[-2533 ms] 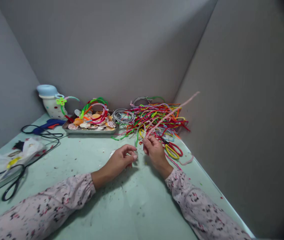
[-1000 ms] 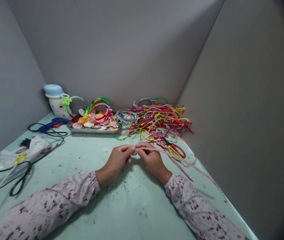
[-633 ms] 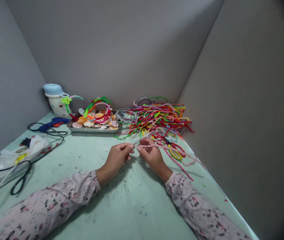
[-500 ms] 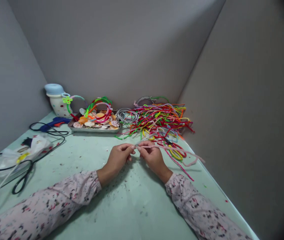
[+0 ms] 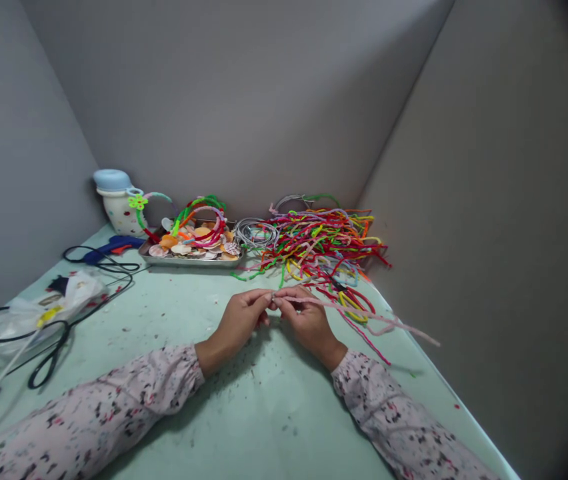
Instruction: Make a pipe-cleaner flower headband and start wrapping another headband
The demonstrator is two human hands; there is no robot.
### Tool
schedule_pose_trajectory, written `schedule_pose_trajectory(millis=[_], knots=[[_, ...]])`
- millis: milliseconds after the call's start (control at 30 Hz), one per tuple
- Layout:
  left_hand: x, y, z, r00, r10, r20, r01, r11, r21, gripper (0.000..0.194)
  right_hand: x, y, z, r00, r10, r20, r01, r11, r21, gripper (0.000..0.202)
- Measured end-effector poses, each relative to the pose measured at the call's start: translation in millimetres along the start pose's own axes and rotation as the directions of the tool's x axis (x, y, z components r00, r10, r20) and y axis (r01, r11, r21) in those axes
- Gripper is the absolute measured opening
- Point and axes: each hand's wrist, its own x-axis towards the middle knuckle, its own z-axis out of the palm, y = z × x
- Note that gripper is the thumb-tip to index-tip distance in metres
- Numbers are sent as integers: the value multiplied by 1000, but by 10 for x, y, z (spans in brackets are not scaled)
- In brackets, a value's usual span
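Over the middle of the table, my left hand [image 5: 241, 320] and my right hand [image 5: 309, 323] meet at the fingertips. Both pinch the near end of a pale pink pipe cleaner [image 5: 359, 311], whose tip is mostly covered by the fingers. The strand runs right across the back of my right hand and out past the table edge. Just beyond my right hand lies a tangled heap of coloured pipe cleaners [image 5: 324, 233]. Several looser strands, including a bright pink pipe cleaner [image 5: 371, 345], trail beside that hand.
At the back, a metal tray [image 5: 194, 263] bears seashells and pipe-cleaner headbands. A coil of grey wire [image 5: 257, 233] adjoins it. A blue-lidded cup [image 5: 114, 203] stands back left. Black cable [image 5: 49, 363] and a plastic bag [image 5: 77, 293] lie left. Grey walls [image 5: 244, 100] enclose the table.
The pale pink strand now reaches farther right and lower. A greyish strand seen rising from the fingertips before no longer shows there. Both hands stay pinched together in nearly the same place.
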Motion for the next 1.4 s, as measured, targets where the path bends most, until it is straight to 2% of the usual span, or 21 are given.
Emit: schedule_pose_trajectory(millis=[233, 467, 700, 900, 1167, 1400], knots=[[-1, 72, 7, 999, -42, -16, 42, 998, -39, 29, 12, 33, 3, 995, -1, -99, 3, 1000, 16, 20], [4, 56, 8, 999, -38, -9, 37, 999, -22, 28, 29, 27, -10, 995, -27, -95, 31, 998, 46, 16], [-18, 89, 13, 996, -53, -70, 45, 993, -109, 28, 9, 71, 31, 989, 49, -142, -28, 989, 148, 16], [-19, 39, 2, 992, -123, 37, 128, 943, -307, 29, -8, 115, 49, 983, 96, -156, -68, 982, 178, 19], [-20, 46, 18, 970, -198, 142, 236, 910, -341, 29, -5, 111, 44, 986, 81, -148, -59, 987, 147, 18], [-24, 44, 12, 957, -234, 171, 287, 850, -443, 19, -16, 113, 45, 989, 59, -133, -41, 990, 134, 16]])
